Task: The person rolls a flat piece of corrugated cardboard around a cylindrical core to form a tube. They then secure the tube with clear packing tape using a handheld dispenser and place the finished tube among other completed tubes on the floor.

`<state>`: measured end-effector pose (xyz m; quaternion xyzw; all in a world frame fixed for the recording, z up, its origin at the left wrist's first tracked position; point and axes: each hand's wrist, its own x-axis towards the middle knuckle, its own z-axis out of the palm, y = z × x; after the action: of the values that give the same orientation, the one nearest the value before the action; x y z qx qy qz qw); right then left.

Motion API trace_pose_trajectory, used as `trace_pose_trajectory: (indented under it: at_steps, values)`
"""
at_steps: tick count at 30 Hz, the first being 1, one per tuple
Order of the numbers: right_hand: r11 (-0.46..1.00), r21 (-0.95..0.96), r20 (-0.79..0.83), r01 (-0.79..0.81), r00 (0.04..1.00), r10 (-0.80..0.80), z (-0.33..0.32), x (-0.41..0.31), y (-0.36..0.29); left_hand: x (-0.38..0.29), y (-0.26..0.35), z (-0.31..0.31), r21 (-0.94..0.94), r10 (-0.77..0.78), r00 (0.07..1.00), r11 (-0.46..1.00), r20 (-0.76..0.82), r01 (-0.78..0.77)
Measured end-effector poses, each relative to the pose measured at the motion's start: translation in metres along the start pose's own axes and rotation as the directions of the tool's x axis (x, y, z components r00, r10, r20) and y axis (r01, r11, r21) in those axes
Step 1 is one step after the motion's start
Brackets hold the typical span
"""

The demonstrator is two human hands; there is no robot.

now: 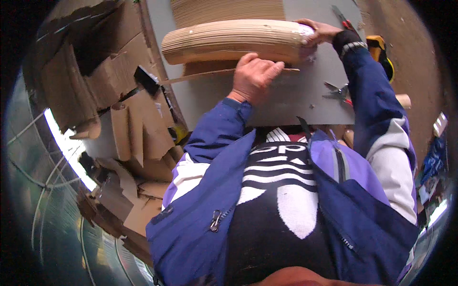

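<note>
A long roll of corrugated cardboard point(229, 39) lies crosswise over a grey tabletop point(293, 103). My right hand point(320, 32) grips its right end, where a whitish, shiny covering shows, perhaps film or tape. Against the near side of the roll is my left hand point(256, 73), its fingers curled and the thumb pointing right; what its fingers hold, if anything, is hidden. A thin cardboard edge point(200, 77) runs behind this hand, below the roll. Beyond the roll lies flat corrugated cardboard point(229, 9).
Red-handled cutters point(338, 93) lie open near my right forearm. A red-handled bladed tool point(341, 17) rests at the far right. Beside the table are a yellow-and-black object point(379, 53) and a short cardboard tube point(404, 101). Cardboard scraps point(139, 125) and a black object point(146, 79) lie left.
</note>
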<state>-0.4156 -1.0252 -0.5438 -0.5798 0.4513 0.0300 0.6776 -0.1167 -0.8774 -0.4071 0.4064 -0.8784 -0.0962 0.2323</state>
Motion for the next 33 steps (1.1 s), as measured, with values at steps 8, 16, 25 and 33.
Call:
trace_pose_trajectory:
  at_steps: [8, 16, 25, 33]
  values:
    - [0.944, 0.274, -0.404, 0.185, 0.913, -0.062, 0.045, -0.023, -0.008, 0.022, -0.011, 0.011, -0.019, -0.065, 0.998, 0.998, -0.019, 0.064]
    - [0.871, 0.362, -0.454, 0.333, 0.879, -0.148, 0.063, -0.041, -0.011, 0.025, -0.019, 0.012, -0.028, -0.010, 1.000, 1.000, 0.004, 0.010]
    - [0.922, 0.287, -0.473, 0.261, 0.876, -0.100, 0.053, -0.028, -0.012, 0.068, -0.044, 0.000, -0.053, 0.034, 0.982, 0.998, 0.184, -0.025]
    - [0.909, 0.286, -0.610, 0.304, 0.789, -0.072, 0.056, -0.022, -0.031, 0.080, -0.057, 0.001, -0.132, 0.071, 0.973, 0.990, 0.219, -0.042]
